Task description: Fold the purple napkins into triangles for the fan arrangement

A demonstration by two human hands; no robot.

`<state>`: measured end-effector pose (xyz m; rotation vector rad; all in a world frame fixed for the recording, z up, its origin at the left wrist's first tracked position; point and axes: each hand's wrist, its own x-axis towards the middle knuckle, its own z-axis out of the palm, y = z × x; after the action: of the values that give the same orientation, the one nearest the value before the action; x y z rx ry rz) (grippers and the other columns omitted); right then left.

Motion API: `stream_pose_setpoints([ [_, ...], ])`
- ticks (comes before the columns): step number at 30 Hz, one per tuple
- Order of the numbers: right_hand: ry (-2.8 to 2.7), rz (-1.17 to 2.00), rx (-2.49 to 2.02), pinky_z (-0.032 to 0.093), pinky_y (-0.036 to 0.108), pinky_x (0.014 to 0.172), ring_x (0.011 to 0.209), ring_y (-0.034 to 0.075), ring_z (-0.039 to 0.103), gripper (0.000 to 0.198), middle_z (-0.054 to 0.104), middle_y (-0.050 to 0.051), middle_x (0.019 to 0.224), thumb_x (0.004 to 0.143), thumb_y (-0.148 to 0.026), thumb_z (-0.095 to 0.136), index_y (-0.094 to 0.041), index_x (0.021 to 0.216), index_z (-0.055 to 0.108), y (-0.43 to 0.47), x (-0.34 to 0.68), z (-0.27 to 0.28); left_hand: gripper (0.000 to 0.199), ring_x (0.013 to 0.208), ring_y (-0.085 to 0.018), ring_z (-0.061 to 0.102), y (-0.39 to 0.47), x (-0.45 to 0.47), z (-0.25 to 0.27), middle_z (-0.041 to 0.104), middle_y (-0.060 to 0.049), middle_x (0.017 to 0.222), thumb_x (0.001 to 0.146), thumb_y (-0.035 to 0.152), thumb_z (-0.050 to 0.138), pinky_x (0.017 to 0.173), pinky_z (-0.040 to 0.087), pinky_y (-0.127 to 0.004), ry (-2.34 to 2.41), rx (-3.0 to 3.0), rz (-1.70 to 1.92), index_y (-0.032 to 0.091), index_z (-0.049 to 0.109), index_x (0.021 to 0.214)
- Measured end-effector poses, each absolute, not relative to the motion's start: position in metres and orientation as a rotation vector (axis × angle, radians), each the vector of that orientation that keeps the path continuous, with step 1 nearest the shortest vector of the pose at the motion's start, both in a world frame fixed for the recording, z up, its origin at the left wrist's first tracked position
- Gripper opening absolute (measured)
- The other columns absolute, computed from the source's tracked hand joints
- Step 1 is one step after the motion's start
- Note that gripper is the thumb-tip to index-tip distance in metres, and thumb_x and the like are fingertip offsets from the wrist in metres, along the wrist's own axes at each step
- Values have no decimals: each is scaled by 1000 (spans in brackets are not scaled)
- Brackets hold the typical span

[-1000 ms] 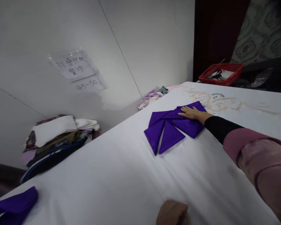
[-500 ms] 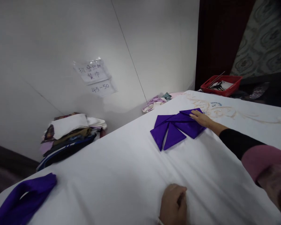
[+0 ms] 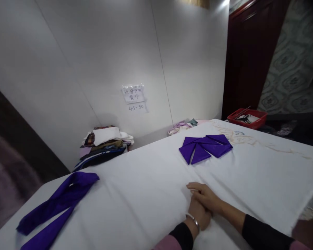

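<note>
"What does the folded purple cloth (image 3: 207,143) look like?"

"Deep violet, with flat creases and sharp corners. At its left end two pointed flaps stand apart, and a thin wedge of white shows between them. The right half is a broader block with a narrow slit near its upper edge, where white shows through too. A slanting fold joins the halves."

"Where does it lie?"

"Flat on the bench (image 3: 135,194), which is spread with a white cloth (image 3: 266,170). It sits beyond the hands, just beside the tan scroll pattern (image 3: 246,139)."

"And the other purple piece?"

"The loose purple strip (image 3: 65,194) is on the bench's left side, well apart from the folded one. It is softer in outline, doubled back so that two long limbs run toward the near edge, white showing between them. Its far end is rumpled, with a small opening there."

"How are the hands?"

"Together, on the near part of the bench. The right hand (image 3: 207,197) lies across the left hand (image 3: 199,212), its fingers close together and slightly bent; I can't tell whether it grips. The left one's fingers are mostly covered, so I can't tell how wide they are. A silvery bracelet (image 3: 193,221) circles that wrist."
</note>
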<state>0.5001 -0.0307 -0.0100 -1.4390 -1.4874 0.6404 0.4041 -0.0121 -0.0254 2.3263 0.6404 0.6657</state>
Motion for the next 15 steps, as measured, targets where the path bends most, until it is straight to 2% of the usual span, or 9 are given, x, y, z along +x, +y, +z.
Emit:
stream_pose_setpoints([
  [2,-1468,653,-1463,43,47,96,107,28,59,35,68,9,110,82,-43,51,-22,102,71,-35,485,-8,46,107,-31,56,-23,380,-26,64,-13,113,66,10,54,95,45,-47,524,2377,685,15,63,111],
  [4,-1484,686,-1462,47,44,90,99,27,62,33,70,8,103,81,-40,51,-22,100,72,-39,470,-7,41,104,-30,58,-31,348,-24,66,-10,110,64,12,56,92,48,-48,421,2401,679,20,66,104],
  [6,-1529,733,-1426,50,40,83,90,25,64,31,72,7,96,79,-38,52,-21,97,72,-40,451,-7,29,94,-26,64,-30,310,-21,69,-6,99,68,14,55,83,54,-42,396,2389,696,24,70,90],
  [8,-1600,795,-1349,51,37,77,83,23,65,30,72,4,91,79,-36,52,-22,95,73,-39,428,-5,30,94,-24,64,-19,269,-16,70,-5,101,68,15,56,83,55,-38,406,2402,774,26,69,93],
  [12,-1719,823,-1251,51,32,72,80,19,65,30,72,1,93,78,-33,53,-25,101,71,-31,375,1,23,96,-24,66,29,172,-4,71,-1,104,80,31,53,86,55,-40,858,2437,1049,31,69,96],
  [15,-1733,838,-1309,52,32,73,82,20,65,31,72,2,98,77,-32,53,-27,103,71,-22,336,0,29,100,-26,65,75,96,4,71,-4,105,80,40,50,90,52,-43,1274,2380,1112,24,70,92],
])
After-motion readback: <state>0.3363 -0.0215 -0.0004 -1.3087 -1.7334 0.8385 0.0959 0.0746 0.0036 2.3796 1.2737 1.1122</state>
